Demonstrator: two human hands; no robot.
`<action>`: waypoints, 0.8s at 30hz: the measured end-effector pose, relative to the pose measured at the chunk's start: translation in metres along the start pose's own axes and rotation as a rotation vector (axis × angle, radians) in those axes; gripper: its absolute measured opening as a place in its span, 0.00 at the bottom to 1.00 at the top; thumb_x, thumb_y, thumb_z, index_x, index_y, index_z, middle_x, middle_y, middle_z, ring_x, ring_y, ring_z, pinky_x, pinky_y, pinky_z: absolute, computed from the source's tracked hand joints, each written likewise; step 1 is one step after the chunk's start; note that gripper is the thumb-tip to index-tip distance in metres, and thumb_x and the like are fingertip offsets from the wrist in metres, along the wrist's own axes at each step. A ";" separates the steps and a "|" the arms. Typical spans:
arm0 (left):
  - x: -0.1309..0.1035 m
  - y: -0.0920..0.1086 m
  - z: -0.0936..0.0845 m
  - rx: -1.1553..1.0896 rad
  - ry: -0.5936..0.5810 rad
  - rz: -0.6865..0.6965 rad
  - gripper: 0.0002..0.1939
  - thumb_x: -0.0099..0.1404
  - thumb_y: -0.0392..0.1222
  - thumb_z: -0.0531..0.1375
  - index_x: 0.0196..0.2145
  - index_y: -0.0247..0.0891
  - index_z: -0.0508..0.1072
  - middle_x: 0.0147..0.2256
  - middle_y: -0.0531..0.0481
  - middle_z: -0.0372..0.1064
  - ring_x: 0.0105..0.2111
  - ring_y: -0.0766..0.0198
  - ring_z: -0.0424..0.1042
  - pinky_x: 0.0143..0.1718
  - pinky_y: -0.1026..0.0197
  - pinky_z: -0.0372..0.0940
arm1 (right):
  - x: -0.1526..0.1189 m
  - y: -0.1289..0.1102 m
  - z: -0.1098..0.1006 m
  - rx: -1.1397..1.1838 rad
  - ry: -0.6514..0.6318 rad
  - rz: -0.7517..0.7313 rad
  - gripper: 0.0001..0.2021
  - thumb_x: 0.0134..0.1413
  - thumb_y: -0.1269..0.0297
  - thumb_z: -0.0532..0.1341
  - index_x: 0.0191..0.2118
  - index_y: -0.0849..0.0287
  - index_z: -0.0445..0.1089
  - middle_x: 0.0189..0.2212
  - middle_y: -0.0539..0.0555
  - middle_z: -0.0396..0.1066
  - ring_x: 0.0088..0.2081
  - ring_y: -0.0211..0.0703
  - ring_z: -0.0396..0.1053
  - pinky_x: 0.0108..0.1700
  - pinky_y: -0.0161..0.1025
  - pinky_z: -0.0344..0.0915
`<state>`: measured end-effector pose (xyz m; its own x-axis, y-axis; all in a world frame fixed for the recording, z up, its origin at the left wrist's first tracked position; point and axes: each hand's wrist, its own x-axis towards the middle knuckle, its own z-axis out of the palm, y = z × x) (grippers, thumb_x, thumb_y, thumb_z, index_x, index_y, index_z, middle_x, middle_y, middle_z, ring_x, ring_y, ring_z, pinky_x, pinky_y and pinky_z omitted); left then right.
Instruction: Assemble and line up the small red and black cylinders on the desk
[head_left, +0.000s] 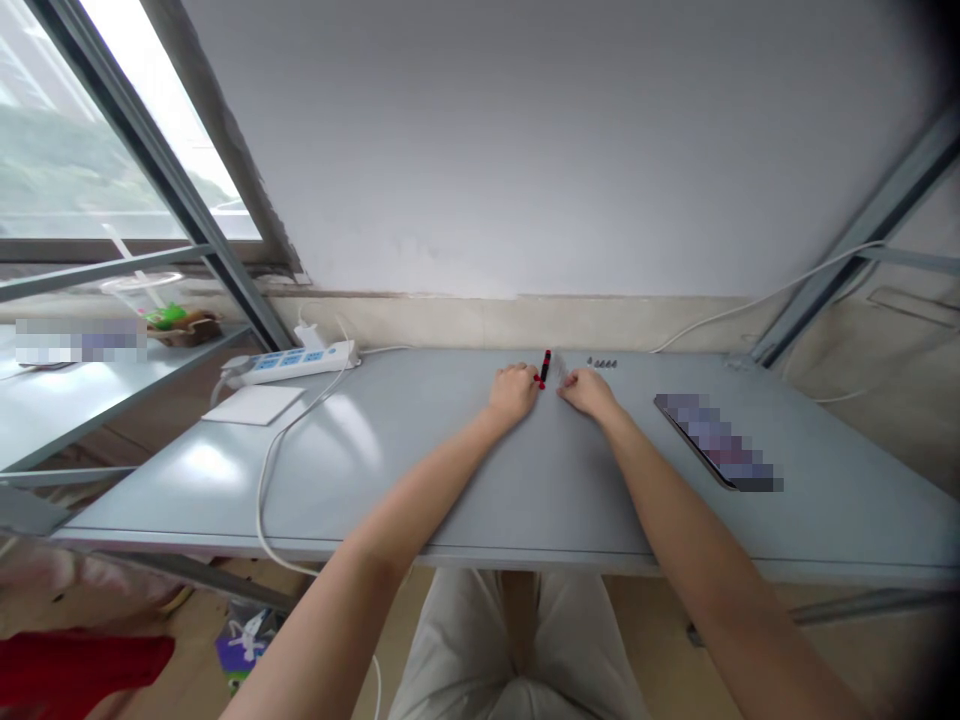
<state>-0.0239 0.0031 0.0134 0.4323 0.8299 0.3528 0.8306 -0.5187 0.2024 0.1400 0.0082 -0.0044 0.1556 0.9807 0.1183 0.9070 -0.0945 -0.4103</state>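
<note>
At the back middle of the grey desk, my left hand rests with its fingers curled in. Its thumb side is close against the red ends of a small, slim black-and-red object; I cannot make out what the fingers hold, if anything. Just to the right, my right hand is closed in a pinch at a small, see-through plastic piece, which lies between the two hands. Behind the right hand, several tiny dark grey pieces sit in a short row.
A phone lies on the desk to the right. At the left are a white power strip with plugs, a white flat square and a cable running over the front edge. A wall stands behind; metal posts rise at both sides.
</note>
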 end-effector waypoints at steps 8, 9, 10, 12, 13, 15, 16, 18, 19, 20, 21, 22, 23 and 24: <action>-0.012 -0.028 0.018 -0.263 0.142 -0.155 0.08 0.59 0.40 0.57 0.34 0.35 0.74 0.36 0.44 0.71 0.38 0.60 0.68 0.42 0.59 0.61 | 0.000 -0.001 0.001 0.020 0.013 0.002 0.08 0.46 0.62 0.61 0.32 0.59 0.71 0.31 0.55 0.73 0.33 0.41 0.68 0.32 0.34 0.58; -0.013 -0.032 0.020 -0.299 0.158 -0.175 0.08 0.59 0.40 0.58 0.34 0.35 0.75 0.36 0.44 0.71 0.37 0.60 0.68 0.42 0.59 0.61 | -0.001 -0.001 0.002 0.016 0.015 0.002 0.07 0.46 0.63 0.60 0.32 0.59 0.71 0.31 0.55 0.72 0.33 0.41 0.68 0.32 0.34 0.58; -0.013 -0.035 0.021 -0.329 0.173 -0.190 0.08 0.58 0.40 0.58 0.33 0.35 0.75 0.35 0.44 0.71 0.37 0.60 0.68 0.42 0.58 0.61 | -0.001 -0.001 0.002 0.009 0.020 0.002 0.07 0.46 0.63 0.60 0.32 0.59 0.71 0.31 0.55 0.72 0.33 0.41 0.68 0.32 0.34 0.59; -0.013 -0.041 0.021 -0.382 0.197 -0.212 0.07 0.58 0.40 0.59 0.33 0.36 0.75 0.34 0.44 0.71 0.37 0.60 0.68 0.42 0.58 0.61 | -0.001 -0.003 0.001 -0.017 0.039 -0.002 0.07 0.46 0.64 0.60 0.32 0.59 0.71 0.32 0.55 0.72 0.34 0.42 0.69 0.33 0.34 0.59; -0.012 -0.043 0.020 -0.403 0.207 -0.221 0.07 0.57 0.40 0.59 0.32 0.36 0.75 0.34 0.44 0.71 0.37 0.60 0.68 0.42 0.58 0.62 | -0.002 -0.004 0.001 -0.035 0.050 -0.007 0.07 0.46 0.65 0.59 0.32 0.59 0.71 0.33 0.56 0.72 0.35 0.43 0.69 0.33 0.34 0.59; -0.011 -0.044 0.019 -0.438 0.217 -0.244 0.07 0.56 0.40 0.60 0.32 0.36 0.75 0.34 0.44 0.71 0.36 0.60 0.69 0.41 0.57 0.62 | -0.004 -0.006 -0.001 -0.079 0.063 -0.022 0.07 0.47 0.66 0.58 0.34 0.59 0.70 0.35 0.57 0.72 0.37 0.44 0.69 0.34 0.35 0.60; -0.011 -0.044 0.018 -0.454 0.215 -0.260 0.07 0.56 0.40 0.60 0.32 0.36 0.76 0.34 0.44 0.71 0.36 0.60 0.69 0.41 0.57 0.62 | -0.005 -0.008 -0.002 -0.103 0.064 -0.027 0.07 0.47 0.67 0.58 0.34 0.59 0.70 0.35 0.58 0.72 0.38 0.45 0.69 0.34 0.36 0.60; -0.011 -0.042 0.018 -0.495 0.203 -0.295 0.07 0.56 0.40 0.61 0.31 0.36 0.76 0.34 0.44 0.71 0.36 0.60 0.69 0.40 0.57 0.62 | -0.008 -0.012 -0.004 -0.140 0.056 -0.033 0.08 0.48 0.68 0.57 0.36 0.59 0.70 0.36 0.59 0.72 0.38 0.47 0.69 0.35 0.37 0.60; -0.011 -0.040 0.017 -0.521 0.195 -0.312 0.07 0.55 0.41 0.61 0.31 0.36 0.76 0.33 0.44 0.71 0.35 0.60 0.69 0.40 0.57 0.62 | -0.010 -0.014 -0.006 -0.152 0.051 -0.034 0.09 0.48 0.69 0.57 0.37 0.59 0.69 0.36 0.59 0.72 0.39 0.47 0.69 0.35 0.37 0.60; -0.012 -0.039 0.017 -0.550 0.187 -0.324 0.07 0.55 0.41 0.61 0.31 0.37 0.76 0.33 0.45 0.72 0.35 0.60 0.69 0.39 0.58 0.63 | -0.011 -0.016 -0.007 -0.161 0.046 -0.035 0.09 0.47 0.69 0.57 0.37 0.59 0.69 0.37 0.59 0.72 0.39 0.48 0.69 0.35 0.37 0.60; -0.012 -0.037 0.016 -0.579 0.183 -0.332 0.07 0.55 0.41 0.61 0.31 0.37 0.76 0.33 0.45 0.72 0.34 0.61 0.69 0.39 0.58 0.63 | -0.013 -0.018 -0.008 -0.168 0.040 -0.034 0.10 0.47 0.70 0.57 0.38 0.59 0.69 0.37 0.59 0.72 0.39 0.48 0.69 0.35 0.37 0.60; -0.012 -0.036 0.015 -0.605 0.182 -0.335 0.07 0.55 0.41 0.61 0.31 0.37 0.76 0.33 0.45 0.72 0.34 0.61 0.69 0.39 0.59 0.63 | -0.014 -0.019 -0.009 -0.174 0.033 -0.033 0.10 0.47 0.71 0.57 0.38 0.59 0.68 0.37 0.58 0.72 0.39 0.48 0.69 0.35 0.37 0.60; -0.013 -0.034 0.014 -0.627 0.181 -0.334 0.07 0.55 0.41 0.61 0.31 0.37 0.76 0.33 0.45 0.72 0.34 0.62 0.69 0.38 0.59 0.63 | -0.015 -0.020 -0.010 -0.180 0.026 -0.030 0.10 0.47 0.71 0.57 0.38 0.59 0.68 0.37 0.58 0.71 0.39 0.48 0.69 0.34 0.36 0.60; -0.013 -0.033 0.013 -0.644 0.181 -0.330 0.07 0.55 0.41 0.61 0.31 0.36 0.76 0.33 0.46 0.72 0.33 0.62 0.69 0.38 0.59 0.63 | -0.015 -0.021 -0.011 -0.186 0.020 -0.027 0.11 0.47 0.71 0.57 0.39 0.59 0.68 0.37 0.58 0.71 0.39 0.48 0.69 0.34 0.36 0.60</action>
<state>-0.0524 0.0122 -0.0099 0.0850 0.9454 0.3145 0.5134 -0.3121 0.7994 0.1226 -0.0065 0.0125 0.1367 0.9798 0.1458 0.9673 -0.1002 -0.2331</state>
